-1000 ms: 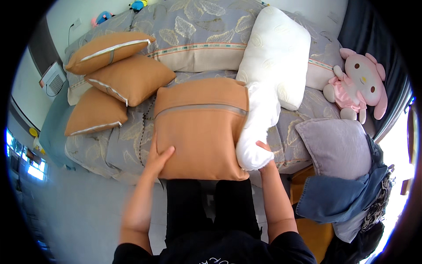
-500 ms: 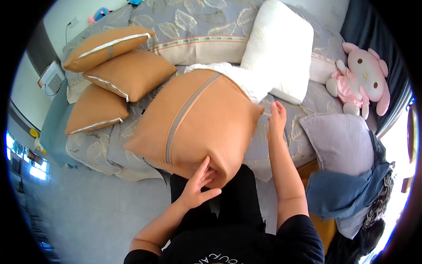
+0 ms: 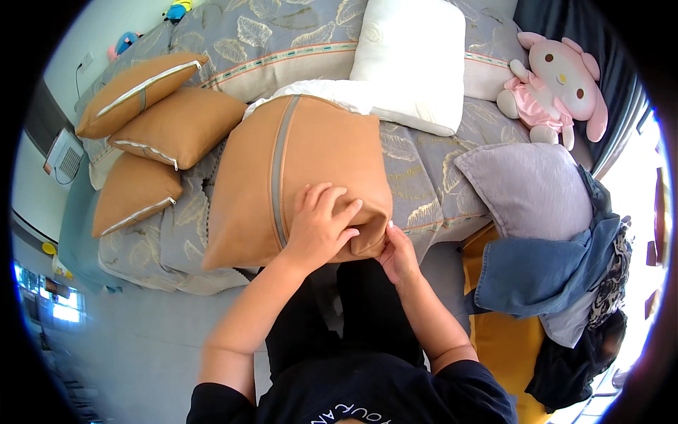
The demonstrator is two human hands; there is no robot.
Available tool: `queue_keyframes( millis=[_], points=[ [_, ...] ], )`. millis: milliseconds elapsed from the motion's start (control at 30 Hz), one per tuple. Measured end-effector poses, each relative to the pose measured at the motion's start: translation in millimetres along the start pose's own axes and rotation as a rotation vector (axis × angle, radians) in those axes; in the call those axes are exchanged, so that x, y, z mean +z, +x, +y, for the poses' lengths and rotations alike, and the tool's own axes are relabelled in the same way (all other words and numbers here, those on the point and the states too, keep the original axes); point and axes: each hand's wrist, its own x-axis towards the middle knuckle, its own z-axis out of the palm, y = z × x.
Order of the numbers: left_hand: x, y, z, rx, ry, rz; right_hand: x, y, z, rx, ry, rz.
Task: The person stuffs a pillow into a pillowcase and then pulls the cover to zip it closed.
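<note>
In came the right hand [image 3: 399,256], off the tan cushion [image 3: 332,145] a moment earlier, now pinching its lower-right corner, it seemed, the underside fingers hidden. The cushion sat mid-frame, its grey stripe [image 3: 280,169] swung nearly upright from a slant. The left hand [image 3: 318,225] lay open, palm down, fingers spread across the front.

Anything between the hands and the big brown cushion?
Nothing visible. The left hand lies on the cushion; the right hand is at its near right corner. White cloth shows past the far edge, clear of both.
</note>
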Motion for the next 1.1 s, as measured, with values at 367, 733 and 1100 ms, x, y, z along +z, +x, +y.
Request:
queue_keyframes(
  millis=[367, 733, 1100],
  points=[
    [-16.4, 40.1, -39.7, -0.129, -0.255, -0.162, -21.2, 31.2, -5.2, -0.124, -0.093, -0.008],
    [-13.6, 36.7, -31.8, 0.043, -0.034, -0.076, 0.8, 70.2, -24.4, -0.136, 0.122, 0.003],
    [4.3, 70.1, -67.3, -0.45, -0.606, -0.227, -10.6, 44.5, -15.7, -0.518, -0.266, 0.329]
  ],
)
